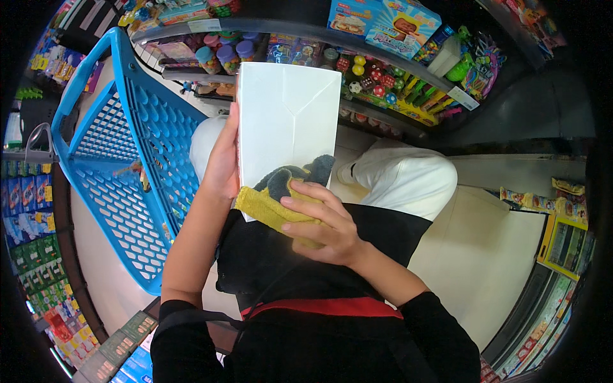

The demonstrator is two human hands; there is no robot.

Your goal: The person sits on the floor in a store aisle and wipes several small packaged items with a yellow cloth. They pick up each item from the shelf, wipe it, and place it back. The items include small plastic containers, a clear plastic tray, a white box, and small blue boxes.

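Observation:
A white cardboard box (292,119) stands out in front of my body, with its plain face towards me. My left hand (224,165) grips the box along its left side. Under my right hand (325,222) is a yellow and grey cloth (268,203), bunched against the lower end of the white face. The right fingers are spread over the yellow side and hold it there. Cloth and fingers hide the box's lower right corner.
A blue plastic shopping basket (153,158) is close by my left arm. Ahead, a dark shelf (287,31) carries boxes, candy jars (230,57) and toys. Packaged goods (33,191) line the left side. At right stands a low display case (541,321) above the pale floor (471,249).

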